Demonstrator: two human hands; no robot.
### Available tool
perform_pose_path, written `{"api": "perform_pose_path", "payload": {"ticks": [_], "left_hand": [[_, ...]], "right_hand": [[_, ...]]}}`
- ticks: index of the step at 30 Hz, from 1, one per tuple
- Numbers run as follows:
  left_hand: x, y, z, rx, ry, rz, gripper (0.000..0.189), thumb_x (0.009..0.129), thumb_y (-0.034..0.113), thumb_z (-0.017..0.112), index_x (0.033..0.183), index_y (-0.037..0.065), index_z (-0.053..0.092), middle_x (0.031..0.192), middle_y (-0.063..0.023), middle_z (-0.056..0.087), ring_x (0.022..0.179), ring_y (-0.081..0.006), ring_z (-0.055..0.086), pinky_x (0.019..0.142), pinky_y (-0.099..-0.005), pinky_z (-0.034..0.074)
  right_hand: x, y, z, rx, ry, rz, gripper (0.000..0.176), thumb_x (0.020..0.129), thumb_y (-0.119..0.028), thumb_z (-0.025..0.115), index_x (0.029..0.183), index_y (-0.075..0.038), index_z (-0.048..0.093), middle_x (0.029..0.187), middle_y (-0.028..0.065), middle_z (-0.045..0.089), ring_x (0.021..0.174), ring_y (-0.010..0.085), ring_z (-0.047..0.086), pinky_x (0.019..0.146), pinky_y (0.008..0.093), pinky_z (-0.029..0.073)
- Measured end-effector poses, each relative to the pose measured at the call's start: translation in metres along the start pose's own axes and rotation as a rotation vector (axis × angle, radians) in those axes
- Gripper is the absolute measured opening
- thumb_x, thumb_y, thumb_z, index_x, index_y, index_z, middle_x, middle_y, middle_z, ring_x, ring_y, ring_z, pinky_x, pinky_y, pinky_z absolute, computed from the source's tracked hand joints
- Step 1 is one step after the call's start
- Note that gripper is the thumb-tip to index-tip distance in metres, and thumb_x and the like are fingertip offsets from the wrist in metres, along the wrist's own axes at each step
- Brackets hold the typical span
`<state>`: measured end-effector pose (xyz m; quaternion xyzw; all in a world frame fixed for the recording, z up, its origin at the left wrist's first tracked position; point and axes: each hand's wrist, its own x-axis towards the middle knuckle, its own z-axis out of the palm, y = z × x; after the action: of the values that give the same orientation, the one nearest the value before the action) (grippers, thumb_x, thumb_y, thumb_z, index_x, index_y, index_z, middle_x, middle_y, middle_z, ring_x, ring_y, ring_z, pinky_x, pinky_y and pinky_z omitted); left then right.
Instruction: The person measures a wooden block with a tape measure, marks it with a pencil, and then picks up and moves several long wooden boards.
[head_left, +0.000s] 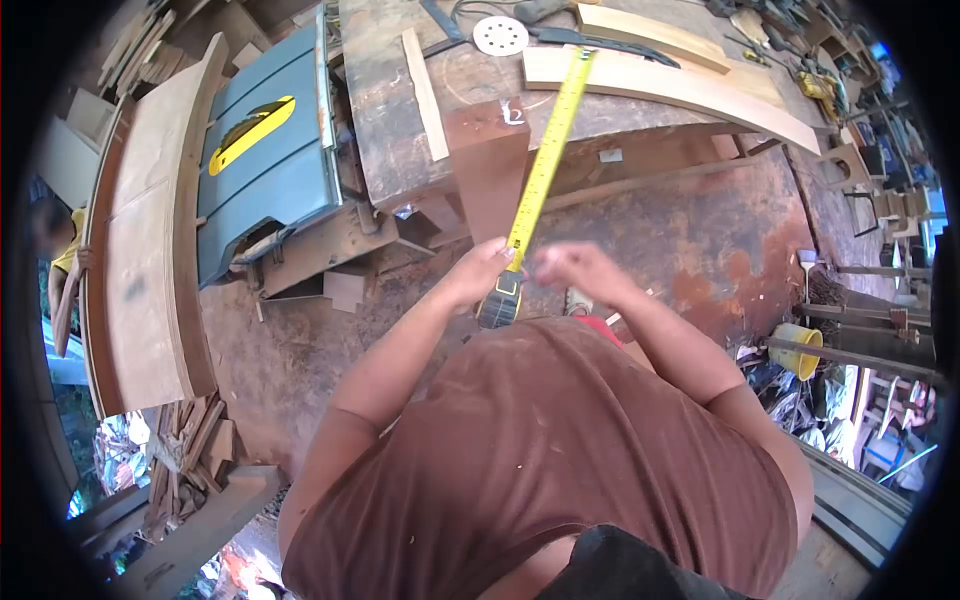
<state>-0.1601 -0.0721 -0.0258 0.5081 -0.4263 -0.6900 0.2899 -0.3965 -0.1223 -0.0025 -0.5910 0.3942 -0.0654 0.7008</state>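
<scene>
A black and yellow tape measure [499, 301] is in front of my body, its yellow blade [548, 160] pulled out and running up and away from me. The blade's hooked end lies over a pale curved board [665, 92] on the workbench. My left hand [480, 272] is closed on the tape measure, its thumb at the blade just above the case. Close by on the right is my right hand [582, 272], slightly blurred, with curled fingers; anything in them is hidden.
A table saw [268, 150] with a yellow blade insert stands left of the workbench [385, 120]. A sanding disc [500, 36], a thin wood strip [426, 95] and another curved piece [655, 35] lie on the bench. Another person [62, 245] is at far left, a yellow bucket [797, 350] at right.
</scene>
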Motion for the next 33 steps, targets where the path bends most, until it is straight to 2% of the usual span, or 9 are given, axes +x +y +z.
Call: {"api": "perform_pose_path", "payload": {"ticks": [1, 4, 7, 13, 14, 19, 23, 28, 33], "left_hand": [[-0.008, -0.002, -0.006, -0.087, -0.033, -0.059, 0.030, 0.106, 0.030, 0.041, 0.107, 0.003, 0.053, 0.098, -0.0108, 0.066, 0.083, -0.0141, 0.064, 0.073, -0.0293, 0.052], [-0.023, 0.009, -0.048, 0.425, -0.058, 0.024, 0.033, 0.105, 0.031, 0.040, 0.101, 0.002, 0.055, 0.090, -0.0100, 0.067, 0.081, -0.0181, 0.064, 0.076, -0.0346, 0.052], [-0.043, 0.037, -0.091, 0.924, -0.108, 0.043, 0.036, 0.104, 0.032, 0.040, 0.098, 0.001, 0.058, 0.091, -0.0117, 0.064, 0.089, -0.0226, 0.061, 0.085, -0.0381, 0.048], [-0.080, 0.068, -0.177, 0.961, -0.005, -0.040, 0.045, 0.104, 0.038, 0.042, 0.101, -0.001, 0.063, 0.097, -0.0161, 0.065, 0.093, -0.0252, 0.060, 0.089, -0.0382, 0.047], [-0.077, 0.075, -0.192, 1.007, -0.075, -0.131, 0.047, 0.103, 0.040, 0.044, 0.113, -0.001, 0.064, 0.103, -0.0168, 0.067, 0.098, -0.0249, 0.061, 0.092, -0.0363, 0.047], [-0.096, 0.081, -0.213, 1.115, 0.151, 0.013, 0.047, 0.103, 0.039, 0.043, 0.102, -0.003, 0.064, 0.093, -0.0152, 0.067, 0.089, -0.0238, 0.060, 0.086, -0.0375, 0.048], [-0.106, 0.093, -0.229, 1.066, 0.039, -0.126, 0.047, 0.103, 0.038, 0.042, 0.095, -0.003, 0.062, 0.087, -0.0151, 0.066, 0.083, -0.0269, 0.060, 0.081, -0.0394, 0.047], [-0.114, 0.099, -0.241, 1.147, 0.072, -0.044, 0.045, 0.103, 0.037, 0.042, 0.092, -0.002, 0.063, 0.083, -0.0147, 0.065, 0.080, -0.0278, 0.059, 0.079, -0.0390, 0.047], [-0.111, 0.107, -0.243, 1.168, 0.051, -0.059, 0.044, 0.102, 0.036, 0.042, 0.090, -0.001, 0.064, 0.082, -0.0141, 0.065, 0.079, -0.0276, 0.059, 0.078, -0.0391, 0.047]], "right_hand": [[0.002, -0.002, 0.000, 0.158, 0.272, -0.060, 0.048, 0.101, -0.038, 0.053, 0.133, -0.003, 0.050, 0.096, 0.0085, 0.067, 0.076, 0.0169, 0.067, 0.064, 0.0311, 0.055], [0.026, -0.014, -0.020, 0.611, 0.543, -0.256, 0.051, 0.101, -0.039, 0.052, 0.137, -0.004, 0.042, 0.096, 0.0068, 0.059, 0.072, 0.0135, 0.060, 0.057, 0.0286, 0.050], [0.052, -0.038, -0.027, 0.764, 0.658, -0.351, 0.044, 0.102, -0.032, 0.052, 0.134, -0.002, 0.046, 0.099, 0.0063, 0.062, 0.070, 0.0140, 0.059, 0.056, 0.0281, 0.048], [0.097, -0.027, -0.033, 1.007, 0.648, -0.459, 0.028, 0.101, -0.013, 0.049, 0.125, 0.001, 0.053, 0.091, 0.0083, 0.063, 0.070, 0.0157, 0.062, 0.059, 0.0270, 0.055], [0.097, -0.027, -0.027, 1.005, 0.565, -0.460, 0.029, 0.099, -0.007, 0.046, 0.126, 0.001, 0.052, 0.094, 0.0103, 0.062, 0.073, 0.0168, 0.064, 0.063, 0.0283, 0.058], [0.108, -0.037, -0.016, 0.782, 0.709, -0.435, 0.035, 0.099, -0.010, 0.048, 0.132, 0.001, 0.051, 0.104, 0.0117, 0.061, 0.074, 0.0159, 0.064, 0.061, 0.0280, 0.056], [0.101, -0.050, -0.014, 0.539, 0.606, -0.369, 0.039, 0.100, -0.016, 0.054, 0.135, 0.001, 0.051, 0.102, 0.0071, 0.063, 0.072, 0.0103, 0.060, 0.056, 0.0239, 0.049], [0.123, -0.040, -0.014, 0.184, 0.707, -0.451, 0.033, 0.096, -0.015, 0.062, 0.126, -0.002, 0.059, 0.072, 0.0010, 0.061, 0.059, 0.0064, 0.055, 0.050, 0.0238, 0.044], [0.129, -0.040, -0.013, 0.075, 0.733, -0.436, 0.029, 0.098, -0.014, 0.059, 0.123, 0.001, 0.059, 0.082, 0.0019, 0.064, 0.066, 0.0065, 0.056, 0.052, 0.0220, 0.044]]}}
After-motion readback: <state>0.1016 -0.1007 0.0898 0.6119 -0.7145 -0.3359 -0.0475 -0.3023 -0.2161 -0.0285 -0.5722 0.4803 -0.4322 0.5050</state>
